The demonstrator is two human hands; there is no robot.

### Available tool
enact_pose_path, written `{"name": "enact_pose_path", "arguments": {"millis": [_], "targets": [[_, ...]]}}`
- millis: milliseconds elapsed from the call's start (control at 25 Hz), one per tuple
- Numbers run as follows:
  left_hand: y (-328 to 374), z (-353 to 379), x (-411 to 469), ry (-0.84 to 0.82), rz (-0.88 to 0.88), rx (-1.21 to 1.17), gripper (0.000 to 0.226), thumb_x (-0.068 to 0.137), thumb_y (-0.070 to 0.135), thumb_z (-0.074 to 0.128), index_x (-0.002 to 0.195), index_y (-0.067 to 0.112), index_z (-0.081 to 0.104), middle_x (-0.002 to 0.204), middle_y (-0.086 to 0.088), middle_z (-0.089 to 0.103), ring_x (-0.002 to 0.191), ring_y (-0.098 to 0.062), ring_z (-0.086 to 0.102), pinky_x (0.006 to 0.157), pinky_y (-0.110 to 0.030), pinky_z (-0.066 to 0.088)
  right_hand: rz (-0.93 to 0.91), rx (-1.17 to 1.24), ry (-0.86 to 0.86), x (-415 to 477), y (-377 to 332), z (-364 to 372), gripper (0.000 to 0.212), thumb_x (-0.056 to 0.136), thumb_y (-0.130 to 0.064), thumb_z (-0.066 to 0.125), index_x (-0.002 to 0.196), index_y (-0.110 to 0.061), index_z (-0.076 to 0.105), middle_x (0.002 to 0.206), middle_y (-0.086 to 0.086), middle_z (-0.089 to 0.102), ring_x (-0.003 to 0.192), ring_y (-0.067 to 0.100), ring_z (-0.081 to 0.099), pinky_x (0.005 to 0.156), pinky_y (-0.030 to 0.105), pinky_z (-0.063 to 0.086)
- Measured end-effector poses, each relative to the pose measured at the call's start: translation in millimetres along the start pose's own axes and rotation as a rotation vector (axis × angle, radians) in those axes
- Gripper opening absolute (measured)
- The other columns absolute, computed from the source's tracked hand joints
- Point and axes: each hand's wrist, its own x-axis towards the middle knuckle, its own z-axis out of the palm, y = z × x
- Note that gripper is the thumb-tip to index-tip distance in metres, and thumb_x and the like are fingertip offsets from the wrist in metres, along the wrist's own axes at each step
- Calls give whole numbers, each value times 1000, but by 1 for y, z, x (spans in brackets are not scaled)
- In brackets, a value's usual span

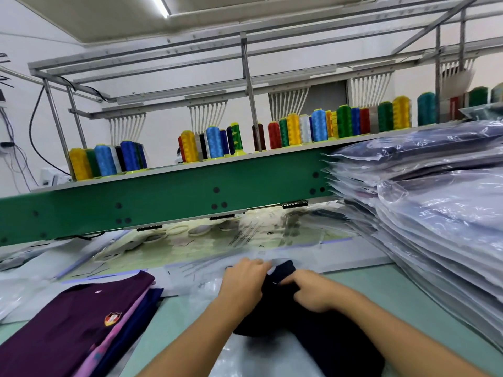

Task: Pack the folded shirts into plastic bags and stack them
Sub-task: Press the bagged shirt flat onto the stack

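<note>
A folded dark navy shirt [326, 338] lies in front of me on the table, its far end at the mouth of a clear plastic bag [206, 270]. My left hand [243, 281] rests on the shirt's left far corner, fingers reaching forward over the bag's edge. My right hand [310, 291] grips the shirt's far end with curled fingers. A pile of folded unbagged shirts [68, 327], purple on top with a crest badge, sits at the lower left. A tall stack of bagged shirts [441, 213] rises on the right.
A green embroidery machine beam [163, 197] crosses the table just beyond my hands, with coloured thread cones [294, 129] on its shelf. Loose empty bags [272, 235] lie under the beam. More plastic [261, 357] lies beneath my arms.
</note>
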Motion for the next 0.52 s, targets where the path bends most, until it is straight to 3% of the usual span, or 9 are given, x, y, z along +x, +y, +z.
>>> {"name": "enact_pose_path", "arguments": {"millis": [200, 360, 520], "targets": [[-7, -25, 3, 176, 175, -205, 60, 94, 15, 43, 146, 44, 42, 128, 12, 63, 109, -21, 60, 79, -41, 53, 43, -69, 130, 39, -35, -14, 41, 91, -12, 44, 128, -17, 61, 128, 14, 64, 119, 31, 59, 99, 39, 49], [-21, -26, -12, 178, 121, -191, 56, 100, 24, 42, 144, 51, 23, 96, 4, 66, 82, -26, 62, 64, -43, 52, 49, -151, 52, 42, -45, -4, 49, 91, -22, 50, 138, -34, 53, 134, 9, 60, 122, 30, 57, 99, 38, 49], [-24, -8, -25, 147, 47, -253, 33, 103, 37, 42, 129, 36, 22, 87, 6, 58, 77, -28, 63, 60, -39, 50, 102, -238, 62, 6, -32, 17, 53, 87, -42, 58, 137, -28, 48, 136, 13, 54, 121, 33, 56, 97, 38, 49]]}}
